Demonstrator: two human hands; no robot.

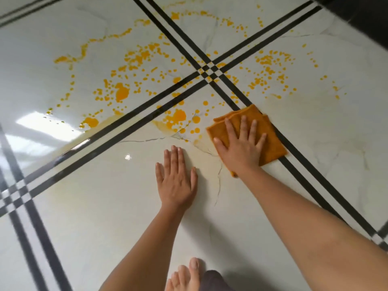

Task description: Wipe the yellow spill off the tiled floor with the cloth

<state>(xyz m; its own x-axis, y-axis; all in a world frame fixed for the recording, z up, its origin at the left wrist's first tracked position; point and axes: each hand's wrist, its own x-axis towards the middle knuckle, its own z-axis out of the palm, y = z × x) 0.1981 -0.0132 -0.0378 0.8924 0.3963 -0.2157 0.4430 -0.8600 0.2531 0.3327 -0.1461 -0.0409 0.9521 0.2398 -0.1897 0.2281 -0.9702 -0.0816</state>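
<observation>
HEAD VIEW | your right hand [241, 143]: fingers spread flat, pressing the folded orange cloth [270, 141] onto the tiled floor [105, 206], right of centre | your left hand [176, 181]: fingers straight, flat on the floor, centre frame, holding nothing | yellow spill [121, 93]: droplets and puddles across upper half, nearest drops just left of the cloth | bare toes [189, 274]: bottom centre

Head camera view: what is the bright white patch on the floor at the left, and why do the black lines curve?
Head view: the white patch is glare, probably a light or window mirrored in the glossy tiled floor; head view: the black lines bow because the lens is wide-angle; head view: the far corner of the cloth looks slightly smeared.
</observation>
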